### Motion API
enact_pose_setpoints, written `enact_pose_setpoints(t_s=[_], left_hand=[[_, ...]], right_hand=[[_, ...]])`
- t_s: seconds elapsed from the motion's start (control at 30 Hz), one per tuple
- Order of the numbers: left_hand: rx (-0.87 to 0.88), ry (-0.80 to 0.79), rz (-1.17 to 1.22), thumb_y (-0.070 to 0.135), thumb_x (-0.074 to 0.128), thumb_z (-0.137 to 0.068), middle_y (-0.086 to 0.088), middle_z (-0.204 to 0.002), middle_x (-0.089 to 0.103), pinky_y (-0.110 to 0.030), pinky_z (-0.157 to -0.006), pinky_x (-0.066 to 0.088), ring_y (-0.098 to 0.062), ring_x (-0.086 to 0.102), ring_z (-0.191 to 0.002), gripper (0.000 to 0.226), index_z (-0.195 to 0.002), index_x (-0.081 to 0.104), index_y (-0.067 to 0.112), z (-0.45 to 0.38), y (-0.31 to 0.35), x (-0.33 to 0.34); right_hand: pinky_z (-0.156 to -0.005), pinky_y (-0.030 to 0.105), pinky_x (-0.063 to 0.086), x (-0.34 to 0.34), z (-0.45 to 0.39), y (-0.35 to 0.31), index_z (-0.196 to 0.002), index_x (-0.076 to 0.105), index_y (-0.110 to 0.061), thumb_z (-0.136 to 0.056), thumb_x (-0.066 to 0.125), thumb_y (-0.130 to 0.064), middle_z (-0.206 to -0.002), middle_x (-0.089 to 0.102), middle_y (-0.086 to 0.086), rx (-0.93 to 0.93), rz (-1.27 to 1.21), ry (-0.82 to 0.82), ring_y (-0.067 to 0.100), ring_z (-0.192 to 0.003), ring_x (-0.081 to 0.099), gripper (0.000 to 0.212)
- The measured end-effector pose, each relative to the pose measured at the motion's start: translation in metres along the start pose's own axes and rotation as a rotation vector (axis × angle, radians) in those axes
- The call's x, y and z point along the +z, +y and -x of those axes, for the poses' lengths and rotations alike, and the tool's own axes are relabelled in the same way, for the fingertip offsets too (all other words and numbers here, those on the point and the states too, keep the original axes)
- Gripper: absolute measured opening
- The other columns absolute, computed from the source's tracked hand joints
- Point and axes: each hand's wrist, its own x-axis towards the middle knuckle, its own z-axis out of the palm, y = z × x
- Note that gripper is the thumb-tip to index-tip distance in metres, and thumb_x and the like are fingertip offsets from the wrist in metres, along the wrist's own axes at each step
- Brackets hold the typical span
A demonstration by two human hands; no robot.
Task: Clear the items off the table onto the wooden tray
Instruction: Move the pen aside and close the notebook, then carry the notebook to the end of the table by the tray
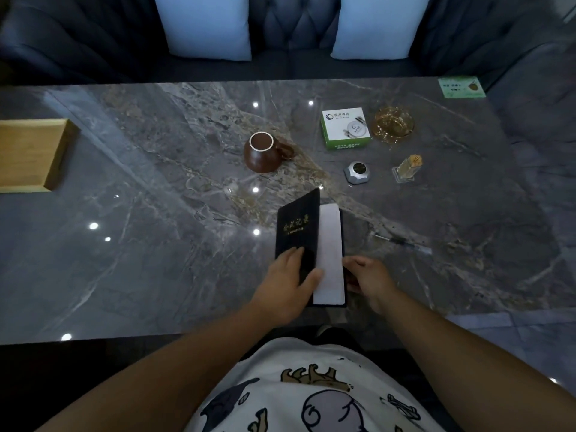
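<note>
**Notebook half open, both hands on it**

Near centre, one dark notebook (297, 232) lies on the grey marble table (140, 244), its cover lifted at an angle, white page showing to the right. Left hand (288, 283): fingers flat on the cover, thumb curled round the cover's edge, gripping it. Right hand (369, 277): fingers bent against the notebook's right edge near its near corner; whether they pinch it or only touch it, cannot tell.

Count of loose items on the table, all far of the notebook or to its right:
- 1 brown cup (263, 152), upside down, handle to the right, centre.
- 1 green-and-white box (346, 127), right of the cup.
- 1 amber glass ashtray (394, 123), just right of the box.
- 1 silver call button (358, 172), near side of the box.
- 1 clear toothpick holder (407, 169), right of the button.
- 1 pen (402, 243), right of the notebook, apart from it.
- 1 green card (461, 86), far right corner.

One wooden tray (31, 154) at the left edge, partly out of view, well apart from everything else.

Two pale blue cushions (205, 24) on the dark sofa beyond the table.
</note>
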Motion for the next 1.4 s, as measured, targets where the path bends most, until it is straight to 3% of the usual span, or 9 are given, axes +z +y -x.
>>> enact_pose_setpoints(t_s=[0.17,0.3,0.53,0.7,0.87,1.0,1.13,1.27,1.4], left_hand=[[0.031,-0.193,-0.447,0.062,0.029,-0.091,-0.007,-0.160,0.001,-0.050,-0.114,0.011,-0.027,-0.005,-0.144,0.073,-0.149,0.013,0.021,-0.007,-0.023,0.030],[0.122,-0.284,-0.724,0.054,0.033,-0.092,-0.008,-0.158,-0.015,-0.056,-0.113,0.007,-0.031,-0.016,-0.143,0.074,-0.149,-0.003,0.023,-0.006,-0.043,0.036],[0.156,-0.304,-0.889,0.049,0.033,-0.094,-0.010,-0.157,-0.020,-0.057,-0.113,0.008,-0.033,-0.016,-0.142,0.075,-0.148,-0.012,0.021,-0.005,-0.045,0.034],[0.147,-0.286,-0.916,0.047,0.034,-0.095,-0.009,-0.158,-0.016,-0.056,-0.113,0.006,-0.032,-0.011,-0.144,0.072,-0.148,-0.010,0.023,-0.004,-0.044,0.029],[0.140,-0.293,-0.905,0.045,0.035,-0.095,-0.008,-0.158,-0.016,-0.055,-0.114,0.006,-0.031,-0.011,-0.144,0.072,-0.149,-0.008,0.024,-0.002,-0.048,0.025],[0.145,-0.270,-0.870,0.047,0.035,-0.095,-0.007,-0.160,-0.004,-0.050,-0.113,0.015,-0.031,-0.001,-0.144,0.067,-0.149,0.004,0.025,-0.005,-0.044,0.025],[0.133,-0.041,-0.672,0.041,0.041,-0.093,-0.006,-0.145,0.037,-0.044,-0.100,0.036,-0.028,0.037,-0.127,0.048,-0.136,0.039,0.022,-0.017,-0.032,0.022],[0.019,0.024,-0.541,0.041,0.041,-0.093,-0.006,-0.111,0.055,-0.040,-0.080,0.041,-0.028,0.057,-0.097,0.031,-0.113,0.050,0.019,-0.046,-0.012,0.024],[-0.117,-0.057,-0.559,0.052,0.038,-0.093,-0.009,-0.104,0.059,-0.042,-0.074,0.040,-0.030,0.059,-0.092,0.036,-0.100,0.045,0.017,-0.075,0.007,0.032]], right_hand=[[-0.064,0.031,0.049,-0.001,-0.002,0.001,-0.095,0.070,-0.016,-0.094,0.038,-0.057,-0.080,0.073,0.002,0.151,-0.153,-0.076,0.018,-0.075,0.067,0.051],[-0.060,0.029,0.051,-0.001,0.000,-0.003,-0.094,0.069,-0.015,-0.093,0.051,-0.047,-0.081,0.073,0.005,0.089,-0.031,-0.099,0.019,-0.074,0.068,0.037],[-0.053,0.021,0.051,0.004,-0.004,-0.003,-0.093,0.068,-0.011,-0.093,0.059,-0.018,-0.084,0.071,0.004,-0.014,0.144,-0.058,0.014,-0.071,0.067,0.012],[-0.070,0.035,0.054,0.005,-0.012,-0.010,-0.090,0.072,-0.011,-0.090,0.061,-0.030,-0.081,0.069,0.008,-0.174,0.585,0.005,0.023,-0.074,0.065,0.022],[-0.063,0.027,0.042,-0.005,-0.012,-0.023,-0.079,0.069,-0.018,-0.089,0.059,-0.039,-0.079,0.069,0.005,-0.290,0.874,0.078,0.021,-0.074,0.063,0.025],[-0.082,0.038,0.046,-0.057,-0.023,-0.037,-0.098,0.067,-0.010,-0.089,0.057,-0.027,-0.104,0.061,0.016,-0.524,1.059,0.359,0.035,-0.096,0.058,0.022],[-0.098,0.045,0.040,-0.107,-0.036,-0.042,-0.130,0.050,-0.017,-0.089,0.051,-0.023,-0.130,0.051,0.015,-0.334,1.343,0.317,0.037,-0.117,0.047,0.042],[-0.094,0.043,0.044,-0.118,-0.040,-0.035,-0.124,0.050,-0.010,-0.093,0.049,-0.026,-0.126,0.056,0.017,-0.285,1.476,0.233,0.036,-0.113,0.054,0.035],[-0.085,0.041,0.046,-0.117,-0.035,-0.022,-0.110,0.054,-0.009,-0.093,0.052,-0.030,-0.118,0.058,0.020,-0.269,1.215,0.190,0.037,-0.106,0.057,0.028]])
